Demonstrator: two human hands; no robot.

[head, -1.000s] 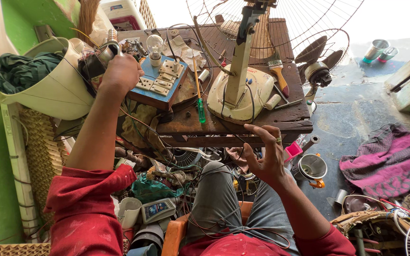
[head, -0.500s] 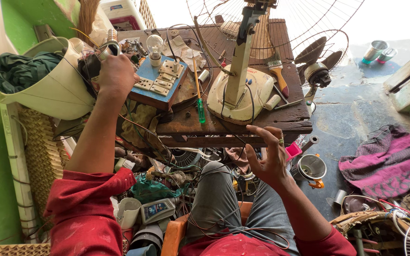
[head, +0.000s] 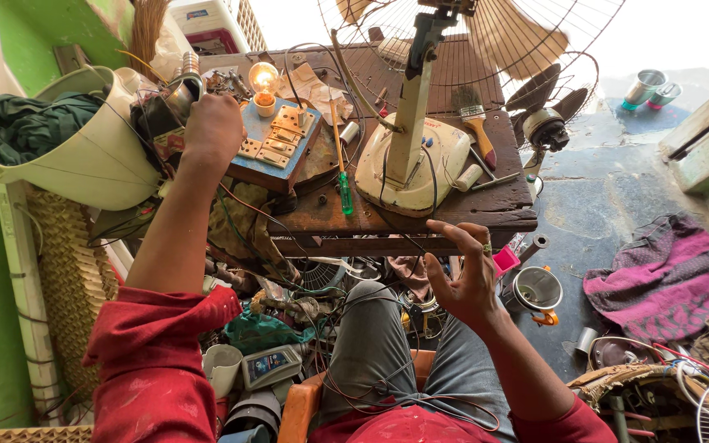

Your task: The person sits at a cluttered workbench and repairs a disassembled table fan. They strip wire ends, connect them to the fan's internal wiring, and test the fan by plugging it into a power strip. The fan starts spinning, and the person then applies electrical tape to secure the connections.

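A person in red sleeves sat at a cluttered wooden workbench (head: pixel 486 209), seen from above. The left hand (head: pixel 211 127) reached to the far left corner of the bench, fingers curled and bunched among dark parts and wires beside a blue switch board (head: pixel 276 143); what it pinched could not be told. A lit bulb (head: pixel 264 82) glowed at the far edge of that board, just beside the hand. The right hand (head: pixel 465 275) hovered at the near edge of the bench, above the person's knee, fingers spread and half bent, with thin dark wires (head: pixel 395 246) running close under them; whether it gripped them was unclear. A cream table fan base (head: pixel 412 160) stood in the middle of the bench, its wire cage rising behind. A green-handled screwdriver (head: pixel 344 184) lay between the board and the fan base. A paintbrush (head: pixel 476 123) lay to the right of the fan.
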